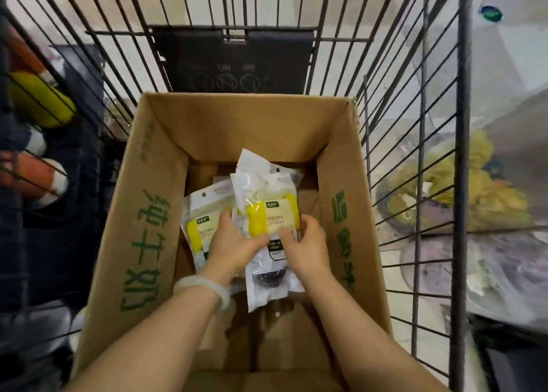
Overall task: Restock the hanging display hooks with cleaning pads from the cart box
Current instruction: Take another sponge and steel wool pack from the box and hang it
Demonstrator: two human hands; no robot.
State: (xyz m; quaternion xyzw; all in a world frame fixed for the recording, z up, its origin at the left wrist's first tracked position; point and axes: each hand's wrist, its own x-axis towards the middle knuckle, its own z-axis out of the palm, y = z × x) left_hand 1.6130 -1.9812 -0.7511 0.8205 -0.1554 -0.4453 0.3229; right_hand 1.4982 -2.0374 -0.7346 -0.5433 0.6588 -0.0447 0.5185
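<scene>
An open cardboard box [142, 213] with green print stands in a wire cart [415, 154]. Inside it lie several clear packets of yellow and white cleaning pads. Both my hands reach down into the box. My left hand [234, 240] and my right hand [308, 240] together grip one pad packet [271, 216] at its lower part, thumbs on its front. A second packet [198, 219] lies to the left, partly under my left hand. A packet with a dark pad [268, 279] sits below my hands. A pale bangle [204, 285] is on my left wrist.
The cart's wire sides rise all round the box, with a dark plastic panel [234, 59] at the far end. Left of the cart are yellow and orange items [41, 101]. To the right, bagged yellow goods [474, 196] lie behind the wires.
</scene>
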